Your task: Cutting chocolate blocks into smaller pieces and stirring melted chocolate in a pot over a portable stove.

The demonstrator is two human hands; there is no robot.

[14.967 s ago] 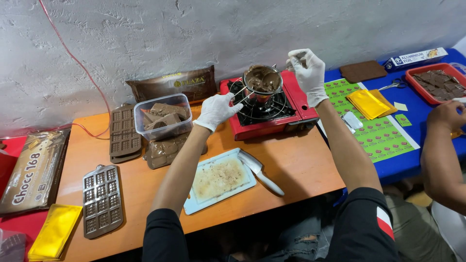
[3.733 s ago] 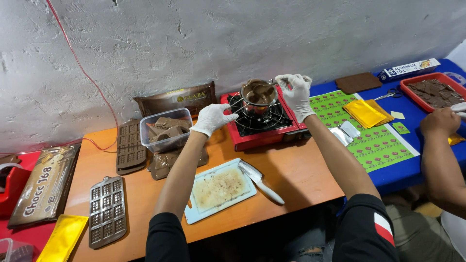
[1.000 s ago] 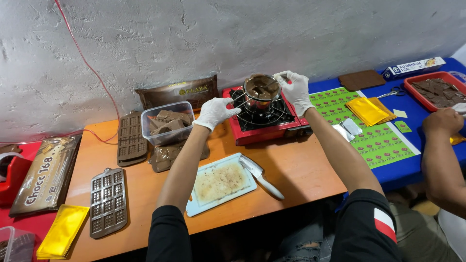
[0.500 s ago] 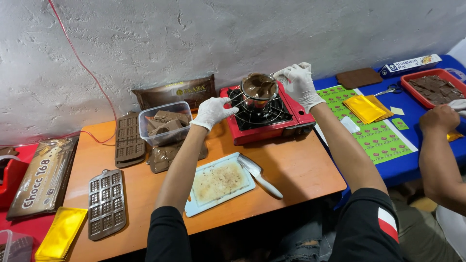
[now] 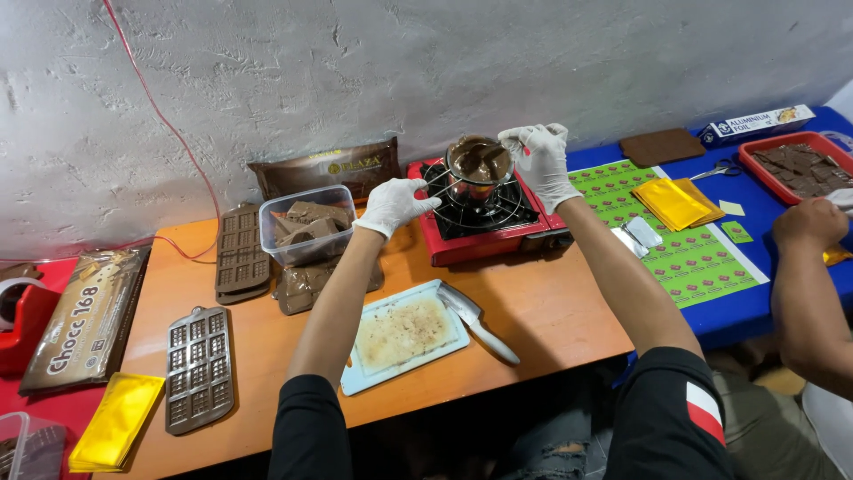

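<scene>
Gloved hands work at a small metal pot point(image 5: 478, 162) of melted chocolate, which stands on the burner of a red portable stove point(image 5: 487, 218) at the back of the orange table point(image 5: 551, 311). The left hand point(image 5: 395, 204) grips the pot's handle, fingers curled round it. The right hand point(image 5: 540, 160) pinches a stirring tool whose tip dips into the chocolate. A clear tub of chocolate chunks point(image 5: 308, 224) sits just left of the stove; a white cutting board point(image 5: 404, 333) with a knife point(image 5: 478, 322) lies nearer the person.
</scene>
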